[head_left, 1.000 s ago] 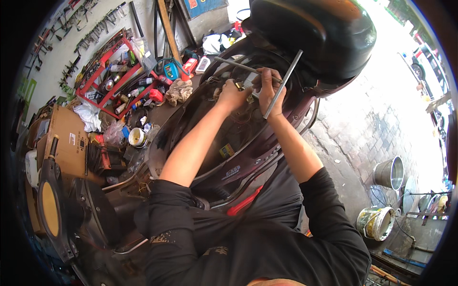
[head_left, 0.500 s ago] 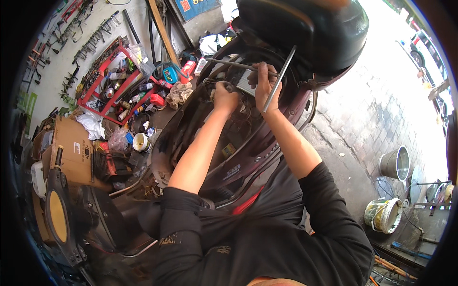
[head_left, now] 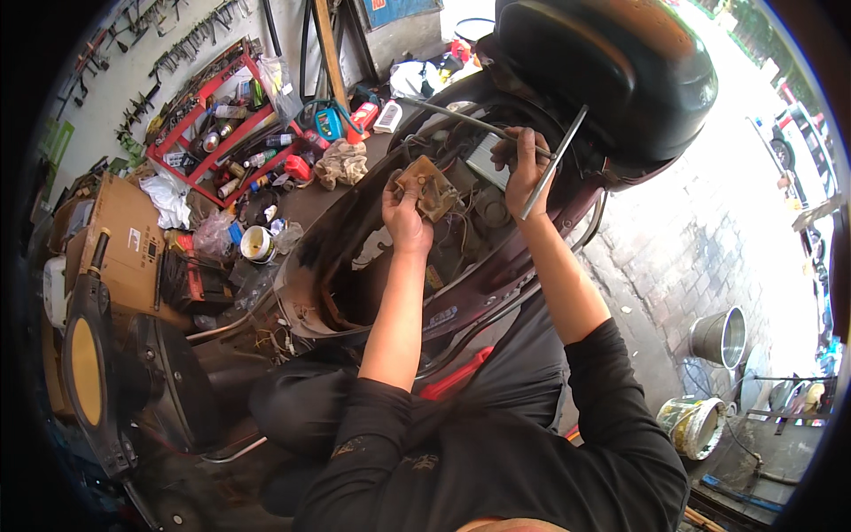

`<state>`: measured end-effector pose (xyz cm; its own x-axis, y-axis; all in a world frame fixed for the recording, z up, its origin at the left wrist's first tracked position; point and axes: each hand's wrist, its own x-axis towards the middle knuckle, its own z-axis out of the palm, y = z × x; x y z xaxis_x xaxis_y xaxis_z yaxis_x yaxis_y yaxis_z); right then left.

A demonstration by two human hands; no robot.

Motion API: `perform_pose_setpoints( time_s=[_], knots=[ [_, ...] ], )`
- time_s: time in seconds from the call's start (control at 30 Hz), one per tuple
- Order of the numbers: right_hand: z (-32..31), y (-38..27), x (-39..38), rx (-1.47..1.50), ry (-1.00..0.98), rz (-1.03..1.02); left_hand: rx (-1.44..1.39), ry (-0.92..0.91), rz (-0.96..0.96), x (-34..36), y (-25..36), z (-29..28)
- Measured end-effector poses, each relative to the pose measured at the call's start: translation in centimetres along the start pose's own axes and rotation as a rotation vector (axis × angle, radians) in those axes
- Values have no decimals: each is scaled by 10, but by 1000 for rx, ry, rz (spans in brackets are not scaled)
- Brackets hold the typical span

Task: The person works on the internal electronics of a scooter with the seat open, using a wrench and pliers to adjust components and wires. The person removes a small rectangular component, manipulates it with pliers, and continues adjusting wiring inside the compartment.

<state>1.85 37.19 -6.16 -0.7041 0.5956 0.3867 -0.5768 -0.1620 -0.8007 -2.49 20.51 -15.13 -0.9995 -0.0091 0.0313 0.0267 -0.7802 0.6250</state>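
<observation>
My left hand (head_left: 409,222) is closed on a flat, squarish brownish-yellow plate (head_left: 429,197), thumb on top, raised over the open body of a scooter (head_left: 483,270). Dark stains and some uneven relief mark the plate; its exact kind I cannot make out. My right hand (head_left: 526,182) grips a T-handle wrench (head_left: 558,158) near its crossbar. The wrench's long shaft points left across the far part of the opening. Beneath both hands lie wires and dark parts, with a light ribbed metal part (head_left: 486,161) beside my right fingers.
A black rounded top case (head_left: 612,80) rises at the scooter's far end. To the left are a red rack (head_left: 199,133) of bottles and cans, a cardboard box (head_left: 128,248) and handlebars with a mirror (head_left: 86,372). A metal bucket (head_left: 716,337) and a stained pail (head_left: 691,426) stand right.
My left hand has come up out of the scooter's opening, and the plate now shows in it. My right hand still holds the wrench. The whole view has shifted a little.
</observation>
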Motion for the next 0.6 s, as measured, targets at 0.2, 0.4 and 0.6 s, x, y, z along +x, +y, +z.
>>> perform_pose_setpoints(
  time_s=[0.2,0.4,0.6],
  knots=[
    [-3,1,1,-52,0,97,-29,-110,-334,25,0,-1],
    [-2,7,0,31,-40,58,108,-229,-402,42,-2,17],
    [-4,12,-6,-83,-84,-5,-4,-212,-432,44,-13,-2]
  ],
)
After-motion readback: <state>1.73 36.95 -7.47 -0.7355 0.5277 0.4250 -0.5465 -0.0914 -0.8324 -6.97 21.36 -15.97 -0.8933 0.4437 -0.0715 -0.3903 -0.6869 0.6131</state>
